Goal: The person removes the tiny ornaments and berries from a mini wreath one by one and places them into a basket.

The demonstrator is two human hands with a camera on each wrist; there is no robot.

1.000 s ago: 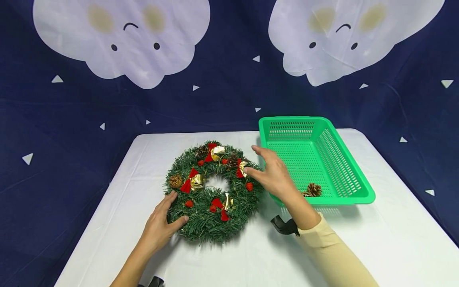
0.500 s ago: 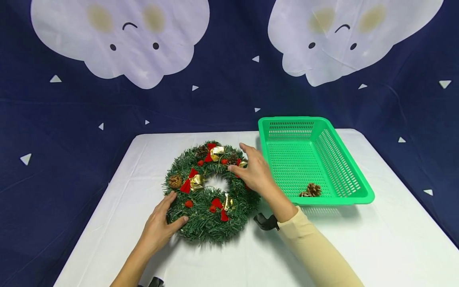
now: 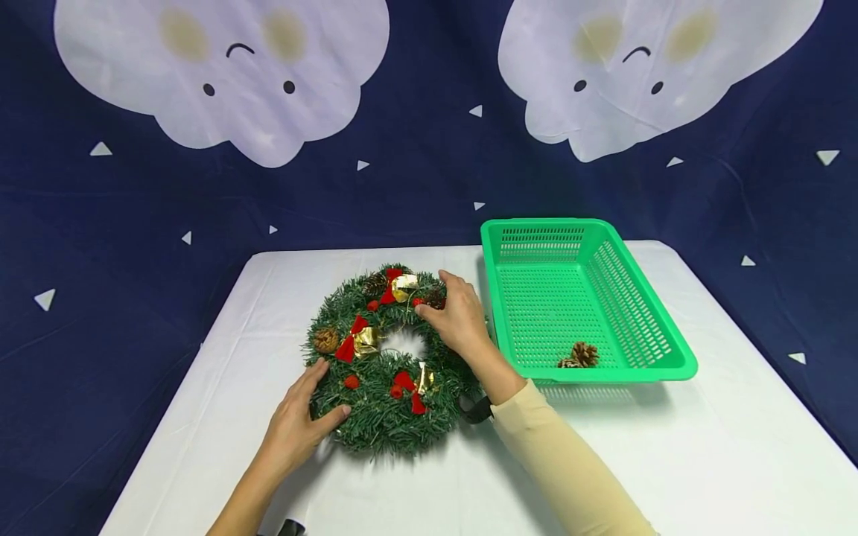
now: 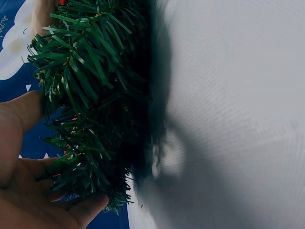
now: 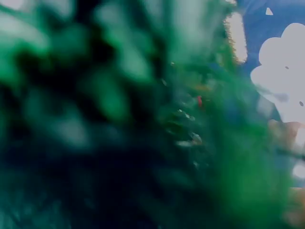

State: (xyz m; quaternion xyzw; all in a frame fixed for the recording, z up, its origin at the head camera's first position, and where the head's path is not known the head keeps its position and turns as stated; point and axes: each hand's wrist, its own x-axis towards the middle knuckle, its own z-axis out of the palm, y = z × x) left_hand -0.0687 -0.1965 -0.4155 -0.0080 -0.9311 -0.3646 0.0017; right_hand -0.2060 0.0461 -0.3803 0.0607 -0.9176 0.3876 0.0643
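Note:
A green wreath (image 3: 385,417) with red bows, gold ribbons, red berries and pine cones lies on the white table (image 3: 603,461). My left hand (image 3: 331,387) holds its lower-left edge, the needles (image 4: 90,95) sitting between thumb and fingers (image 4: 86,210). My right hand (image 3: 429,301) is on the wreath's upper right, with thumb and fingers curled around a dark pine cone (image 3: 437,295) fixed there. The right wrist view is a blur of green needles (image 5: 119,119) very close to the lens.
A green slatted basket (image 3: 643,313) stands to the right of the wreath, almost touching it, with a loose pine cone (image 3: 582,354) in its near corner. A dark blue backdrop with white clouds hangs behind the table.
My right hand has moved left from beside the basket onto the wreath's upper right and closed on the pine cone. The left hand and the wreath have stayed put.

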